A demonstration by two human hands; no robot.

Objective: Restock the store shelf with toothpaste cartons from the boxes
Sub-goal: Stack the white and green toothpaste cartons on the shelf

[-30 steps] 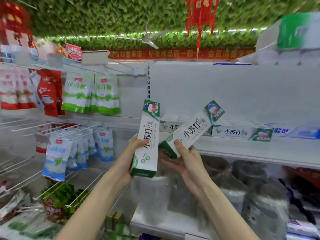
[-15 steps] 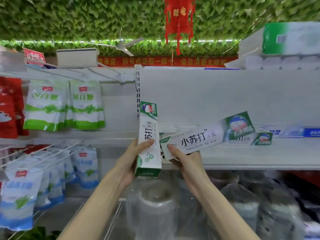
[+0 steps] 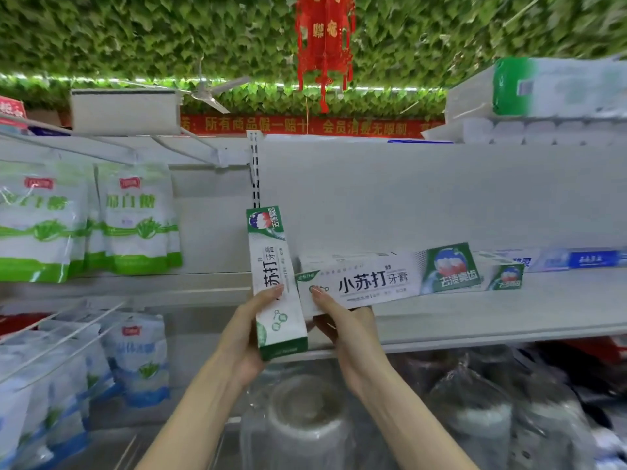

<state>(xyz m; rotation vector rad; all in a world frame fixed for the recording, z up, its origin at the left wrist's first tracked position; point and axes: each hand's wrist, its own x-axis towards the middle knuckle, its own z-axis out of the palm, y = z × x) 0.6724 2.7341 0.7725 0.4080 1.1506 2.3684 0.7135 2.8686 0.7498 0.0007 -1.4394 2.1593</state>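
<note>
Left hand (image 3: 249,337) grips upright carton (image 3: 271,266), which I park clear of the shelf (image 3: 509,315) as next in line, while right hand (image 3: 342,330) holds flat carton (image 3: 373,281) by its end, label-out, low over the shelf just in front of stocked carton (image 3: 507,277).

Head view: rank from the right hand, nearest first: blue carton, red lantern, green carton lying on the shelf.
1. Green carton, on the shelf right of the right hand.
2. Blue carton, farther right along the shelf.
3. Red lantern, hanging high overhead.
</note>
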